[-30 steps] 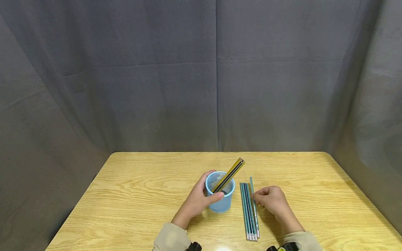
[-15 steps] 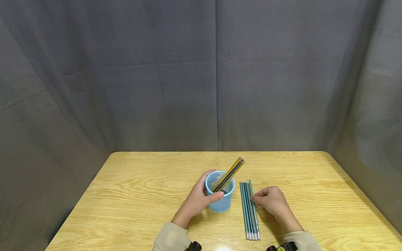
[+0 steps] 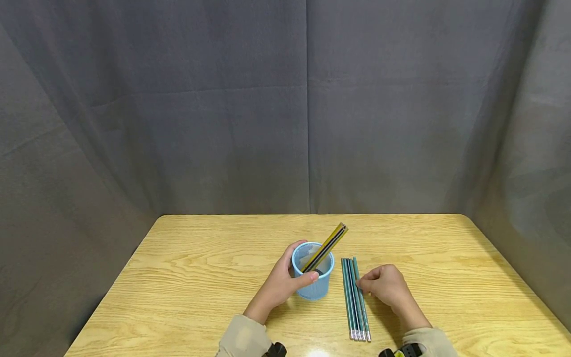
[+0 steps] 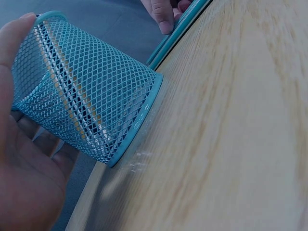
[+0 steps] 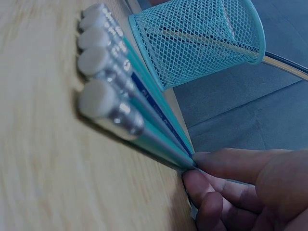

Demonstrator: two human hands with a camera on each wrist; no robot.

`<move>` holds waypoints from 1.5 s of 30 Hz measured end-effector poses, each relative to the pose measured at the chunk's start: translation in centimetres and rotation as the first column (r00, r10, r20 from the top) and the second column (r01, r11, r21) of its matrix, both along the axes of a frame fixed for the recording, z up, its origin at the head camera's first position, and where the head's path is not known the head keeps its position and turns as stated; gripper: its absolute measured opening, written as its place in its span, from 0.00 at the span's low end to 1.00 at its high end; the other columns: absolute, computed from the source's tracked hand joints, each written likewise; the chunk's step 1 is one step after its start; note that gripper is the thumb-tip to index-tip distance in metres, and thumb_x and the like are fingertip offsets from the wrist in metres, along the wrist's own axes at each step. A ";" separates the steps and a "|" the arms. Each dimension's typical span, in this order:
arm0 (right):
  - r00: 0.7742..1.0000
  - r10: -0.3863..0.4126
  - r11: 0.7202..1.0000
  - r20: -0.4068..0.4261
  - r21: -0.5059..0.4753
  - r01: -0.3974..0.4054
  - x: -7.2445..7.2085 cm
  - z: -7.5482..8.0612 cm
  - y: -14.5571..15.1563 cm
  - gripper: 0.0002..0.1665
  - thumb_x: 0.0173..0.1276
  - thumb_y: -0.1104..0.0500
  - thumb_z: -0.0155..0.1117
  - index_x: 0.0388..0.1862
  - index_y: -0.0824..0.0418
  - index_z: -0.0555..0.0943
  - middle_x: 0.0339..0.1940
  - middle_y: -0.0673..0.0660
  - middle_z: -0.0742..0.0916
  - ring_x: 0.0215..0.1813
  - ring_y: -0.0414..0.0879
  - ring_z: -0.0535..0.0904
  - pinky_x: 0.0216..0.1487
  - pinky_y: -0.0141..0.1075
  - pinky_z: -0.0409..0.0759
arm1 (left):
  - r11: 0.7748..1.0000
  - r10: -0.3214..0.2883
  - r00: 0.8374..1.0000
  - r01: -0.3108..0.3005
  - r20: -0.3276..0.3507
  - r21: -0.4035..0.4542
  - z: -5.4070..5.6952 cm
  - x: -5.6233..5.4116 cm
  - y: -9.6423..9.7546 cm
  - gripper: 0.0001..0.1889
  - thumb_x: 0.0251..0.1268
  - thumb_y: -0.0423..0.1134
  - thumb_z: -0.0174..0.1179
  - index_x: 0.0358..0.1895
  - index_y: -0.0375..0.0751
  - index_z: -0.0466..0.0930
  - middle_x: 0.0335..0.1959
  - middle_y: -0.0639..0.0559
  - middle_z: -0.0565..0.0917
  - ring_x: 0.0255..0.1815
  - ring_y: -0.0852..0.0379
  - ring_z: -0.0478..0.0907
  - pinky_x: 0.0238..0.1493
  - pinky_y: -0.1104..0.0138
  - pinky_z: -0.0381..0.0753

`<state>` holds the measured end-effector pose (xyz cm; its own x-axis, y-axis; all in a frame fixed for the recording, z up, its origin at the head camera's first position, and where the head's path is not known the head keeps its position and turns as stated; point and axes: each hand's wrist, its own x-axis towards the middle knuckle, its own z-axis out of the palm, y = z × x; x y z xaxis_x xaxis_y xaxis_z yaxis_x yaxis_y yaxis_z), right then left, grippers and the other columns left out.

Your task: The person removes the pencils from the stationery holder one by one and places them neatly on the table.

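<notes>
My left hand (image 3: 285, 282) holds a light blue mesh pencil cup (image 3: 314, 290) upright on the table, fingers behind it and thumb at the front rim. Yellow-and-black striped pencils (image 3: 329, 246) lean to the right inside the cup. Right of the cup lies a row of several green and dark blue pencils (image 3: 351, 297), side by side, with their white eraser ends toward me. My right hand (image 3: 386, 286) pinches the rightmost green pencil (image 5: 156, 142) between thumb and fingers. In the right wrist view the erasers (image 5: 96, 98) show metal ferrules behind them.
The light wooden table (image 3: 187, 287) carries the cup and the pencils. Grey curtains (image 3: 232, 148) hang behind it and on both sides. A small dark object in the cup's bottom is mostly hidden.
My right hand has drawn the rightmost green pencil slightly toward me and left, against the row, so its ends now nearly line up. The left hand and cup have stayed put.
</notes>
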<state>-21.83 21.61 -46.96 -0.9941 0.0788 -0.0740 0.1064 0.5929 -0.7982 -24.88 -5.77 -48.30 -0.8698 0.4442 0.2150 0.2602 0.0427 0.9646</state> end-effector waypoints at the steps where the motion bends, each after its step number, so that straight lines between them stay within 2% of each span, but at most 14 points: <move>1: 1.000 0.002 1.000 -0.002 0.008 -0.002 0.0 0.0 0.0 0.08 0.56 0.62 0.74 0.20 0.62 0.85 0.27 0.51 0.86 0.30 0.46 0.72 0.27 0.36 0.65 | 1.000 0.001 1.000 -0.001 -0.001 0.000 0.0 0.0 0.0 0.38 0.63 0.48 0.68 0.74 0.60 0.58 0.66 0.48 0.71 0.66 0.52 0.69 0.68 0.50 0.63; 4: 1.000 0.008 1.000 -0.004 0.030 -0.008 -0.1 0.0 0.1 0.07 0.55 0.62 0.75 0.21 0.60 0.86 0.27 0.51 0.86 0.29 0.46 0.71 0.27 0.36 0.65 | 1.000 0.004 1.000 -0.004 -0.002 -0.001 0.1 0.1 0.0 0.38 0.63 0.48 0.68 0.74 0.60 0.59 0.65 0.48 0.71 0.66 0.51 0.68 0.68 0.50 0.63; 12: 1.000 0.020 0.999 -0.002 0.039 -0.020 0.0 0.0 0.1 0.07 0.54 0.62 0.76 0.21 0.61 0.86 0.29 0.50 0.87 0.30 0.46 0.71 0.28 0.37 0.65 | 1.000 0.002 1.000 -0.002 -0.004 0.002 0.2 0.2 0.0 0.39 0.62 0.49 0.68 0.74 0.60 0.58 0.65 0.48 0.72 0.64 0.55 0.70 0.67 0.50 0.64; 18: 1.000 0.010 0.999 0.001 0.031 -0.010 0.0 0.0 0.1 0.09 0.55 0.62 0.76 0.19 0.61 0.85 0.29 0.51 0.87 0.26 0.46 0.73 0.26 0.36 0.67 | 1.000 0.009 1.000 -0.009 -0.001 -0.005 0.1 0.1 0.1 0.39 0.62 0.49 0.69 0.74 0.59 0.58 0.66 0.47 0.72 0.66 0.51 0.69 0.67 0.49 0.63; 24: 1.000 0.003 0.999 0.007 0.037 -0.003 0.0 -0.1 0.1 0.11 0.58 0.62 0.75 0.17 0.61 0.85 0.23 0.50 0.85 0.23 0.45 0.73 0.24 0.34 0.67 | 1.000 0.014 1.000 -0.014 -0.001 -0.009 0.2 0.2 0.1 0.40 0.62 0.50 0.69 0.74 0.59 0.58 0.66 0.46 0.71 0.68 0.45 0.67 0.68 0.49 0.62; 31: 1.000 0.000 1.000 0.002 -0.018 0.000 -0.2 0.1 0.2 0.09 0.58 0.63 0.72 0.20 0.63 0.86 0.33 0.53 0.88 0.28 0.46 0.73 0.26 0.35 0.68 | 1.000 0.015 1.000 -0.015 -0.004 -0.008 0.0 0.1 0.1 0.39 0.62 0.50 0.69 0.74 0.60 0.59 0.66 0.47 0.71 0.68 0.46 0.67 0.68 0.49 0.62; 38: 1.000 -0.016 0.995 0.025 -0.100 0.018 -0.3 0.0 0.2 0.04 0.61 0.64 0.70 0.30 0.66 0.87 0.26 0.53 0.86 0.27 0.46 0.76 0.28 0.36 0.74 | 1.000 0.006 1.000 -0.006 -0.004 0.002 0.0 0.0 0.0 0.38 0.62 0.49 0.69 0.74 0.60 0.59 0.65 0.48 0.72 0.66 0.52 0.69 0.67 0.49 0.63; 45: 1.000 -0.001 0.988 0.009 -0.156 0.003 -0.3 0.2 0.3 0.06 0.62 0.64 0.70 0.32 0.69 0.87 0.23 0.53 0.85 0.25 0.45 0.75 0.25 0.36 0.75 | 1.000 0.000 1.000 0.000 -0.004 0.008 0.2 0.1 0.0 0.38 0.62 0.49 0.69 0.74 0.60 0.59 0.65 0.48 0.72 0.66 0.52 0.69 0.68 0.50 0.63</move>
<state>-22.10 21.86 -46.77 -0.9932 0.0675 -0.0947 0.1152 0.4614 -0.8797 -24.77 -5.73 -48.08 -0.8687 0.4426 0.2223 0.2646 0.0352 0.9637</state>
